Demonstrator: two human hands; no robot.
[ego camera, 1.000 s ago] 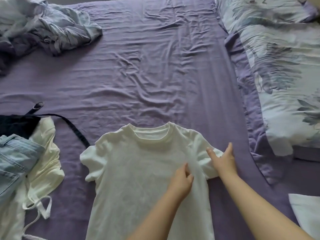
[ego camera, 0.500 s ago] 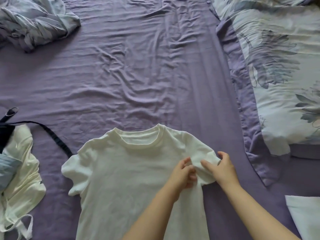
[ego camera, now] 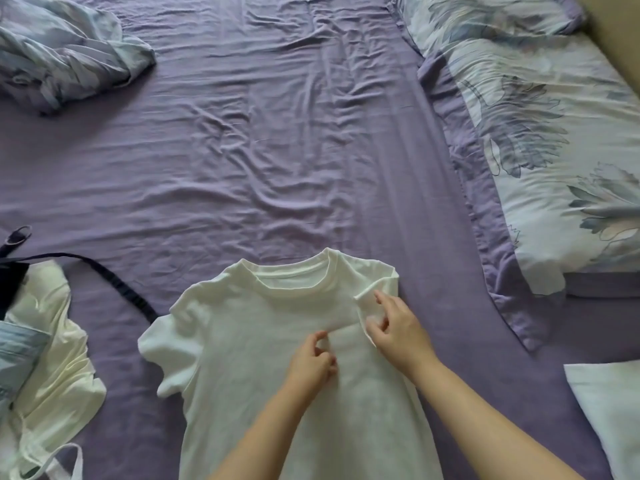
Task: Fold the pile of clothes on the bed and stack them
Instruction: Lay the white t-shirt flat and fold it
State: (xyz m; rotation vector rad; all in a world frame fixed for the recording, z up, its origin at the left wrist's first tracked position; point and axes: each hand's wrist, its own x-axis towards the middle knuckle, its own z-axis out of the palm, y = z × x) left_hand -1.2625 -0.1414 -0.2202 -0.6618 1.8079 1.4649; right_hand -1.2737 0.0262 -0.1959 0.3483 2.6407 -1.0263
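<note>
A white T-shirt (ego camera: 249, 358) lies face up on the purple bed sheet (ego camera: 277, 150), neck pointing away from me. Its right sleeve is turned inward over the chest. My right hand (ego camera: 398, 334) pinches the hem of that folded sleeve between thumb and fingers. Just left of it, my left hand (ego camera: 311, 363) sits on the shirt's chest with curled fingers nipping the fabric at the fold line. The left sleeve still sticks out flat. A pile of clothes lies at the left edge: a cream garment (ego camera: 52, 358), pale denim (ego camera: 17, 355) and a dark strap (ego camera: 114, 282).
A crumpled floral blanket (ego camera: 62, 53) lies at the far left corner. A floral duvet (ego camera: 536, 133) covers the right side of the bed. A white folded cloth (ego camera: 609, 410) lies at the lower right. Bare wrinkled sheet stretches beyond the shirt.
The right sleeve, flat and sticking out a second ago, has been gripped by both hands and folded inward onto the chest. My view has shifted slightly.
</note>
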